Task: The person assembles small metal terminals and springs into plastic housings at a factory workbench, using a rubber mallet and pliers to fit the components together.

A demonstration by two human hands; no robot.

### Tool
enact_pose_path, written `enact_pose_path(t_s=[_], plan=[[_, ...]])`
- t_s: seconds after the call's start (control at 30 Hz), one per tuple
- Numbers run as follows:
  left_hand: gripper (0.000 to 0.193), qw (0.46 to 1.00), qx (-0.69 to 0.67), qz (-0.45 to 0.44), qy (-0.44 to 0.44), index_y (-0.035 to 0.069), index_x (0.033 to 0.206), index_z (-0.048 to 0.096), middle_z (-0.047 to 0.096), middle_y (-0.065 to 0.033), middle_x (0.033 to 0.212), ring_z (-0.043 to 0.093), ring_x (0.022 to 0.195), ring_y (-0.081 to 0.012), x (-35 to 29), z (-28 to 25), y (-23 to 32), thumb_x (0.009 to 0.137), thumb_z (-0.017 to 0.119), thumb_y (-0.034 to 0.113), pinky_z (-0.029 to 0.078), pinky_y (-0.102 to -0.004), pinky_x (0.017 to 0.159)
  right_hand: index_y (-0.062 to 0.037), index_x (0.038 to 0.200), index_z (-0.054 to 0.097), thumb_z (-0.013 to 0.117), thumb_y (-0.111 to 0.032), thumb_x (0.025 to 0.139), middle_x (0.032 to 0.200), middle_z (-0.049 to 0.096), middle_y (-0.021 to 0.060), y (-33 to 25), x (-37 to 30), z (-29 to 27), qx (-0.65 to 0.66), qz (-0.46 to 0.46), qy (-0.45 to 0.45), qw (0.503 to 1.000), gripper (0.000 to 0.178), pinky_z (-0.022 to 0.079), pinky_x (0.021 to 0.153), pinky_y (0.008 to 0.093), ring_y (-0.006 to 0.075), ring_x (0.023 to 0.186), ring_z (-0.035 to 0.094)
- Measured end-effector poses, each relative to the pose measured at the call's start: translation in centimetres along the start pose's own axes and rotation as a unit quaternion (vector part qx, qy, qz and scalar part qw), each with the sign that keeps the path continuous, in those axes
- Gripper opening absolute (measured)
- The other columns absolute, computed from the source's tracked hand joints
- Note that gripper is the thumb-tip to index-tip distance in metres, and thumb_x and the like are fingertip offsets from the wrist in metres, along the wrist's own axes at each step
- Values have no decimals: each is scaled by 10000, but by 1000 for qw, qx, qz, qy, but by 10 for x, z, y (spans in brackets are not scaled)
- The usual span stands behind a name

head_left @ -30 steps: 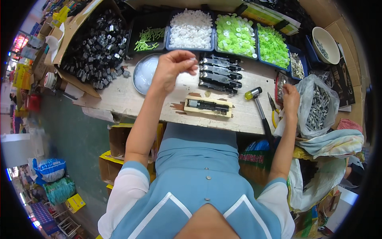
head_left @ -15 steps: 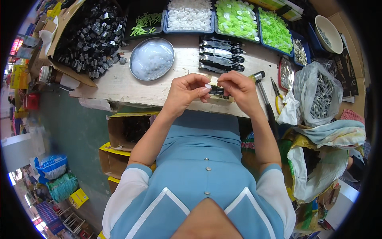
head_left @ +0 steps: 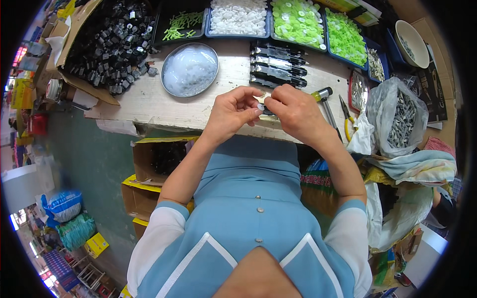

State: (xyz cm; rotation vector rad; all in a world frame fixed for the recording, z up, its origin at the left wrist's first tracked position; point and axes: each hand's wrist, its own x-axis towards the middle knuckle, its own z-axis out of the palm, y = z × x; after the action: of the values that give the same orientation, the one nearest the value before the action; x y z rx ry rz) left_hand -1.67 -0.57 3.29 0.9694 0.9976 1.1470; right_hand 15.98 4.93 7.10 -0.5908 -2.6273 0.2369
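My left hand (head_left: 229,114) pinches a small round white plastic piece (head_left: 261,106) between thumb and forefinger, above the front of the bench. My right hand (head_left: 299,115) is closed beside it, its fingertips meeting the white piece. Whether those fingers hold anything else is hidden. Part of a dark piece (head_left: 268,111) shows beneath the fingertips. Just beyond the hands lies a row of several black assembled parts (head_left: 276,69) with shiny plates. A round metal dish (head_left: 214,84) of cloudy, whitish, gel-like matter stands to the left of them.
Along the back are trays of white pieces (head_left: 238,19), green discs (head_left: 298,25) and green parts (head_left: 345,39). Small black blocks (head_left: 112,54) fill a carton at left. To the right lie a hammer (head_left: 323,94), yellow-handled pliers (head_left: 349,124) and a plastic bag of grey metal parts (head_left: 399,116).
My right hand has moved left and turned, bringing its fingertips against the white piece. It now covers more of the dark piece below. My left hand has barely moved.
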Motion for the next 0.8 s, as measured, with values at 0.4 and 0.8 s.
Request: enact_pose_path(t_s=[0.4, 0.8], plan=[[282, 997, -77, 17, 14, 4, 1072, 571, 590, -44, 778, 580, 641, -90, -3, -5, -5, 793, 596, -30, 513, -218, 538, -49, 881, 592, 573, -73, 725, 737, 516, 92, 6, 8, 14, 75, 11, 36, 996, 158, 434, 559, 332, 247, 663, 537], [201, 976, -208, 43, 48, -28, 1015, 591, 623, -91, 788, 591, 611, -122, -4, 2, -19, 823, 599, 31, 520, -249, 511, -51, 815, 524, 590, -14, 741, 773, 521, 58, -13, 4, 52, 199, 124, 223, 946, 106, 323, 643, 325, 229, 725, 484]])
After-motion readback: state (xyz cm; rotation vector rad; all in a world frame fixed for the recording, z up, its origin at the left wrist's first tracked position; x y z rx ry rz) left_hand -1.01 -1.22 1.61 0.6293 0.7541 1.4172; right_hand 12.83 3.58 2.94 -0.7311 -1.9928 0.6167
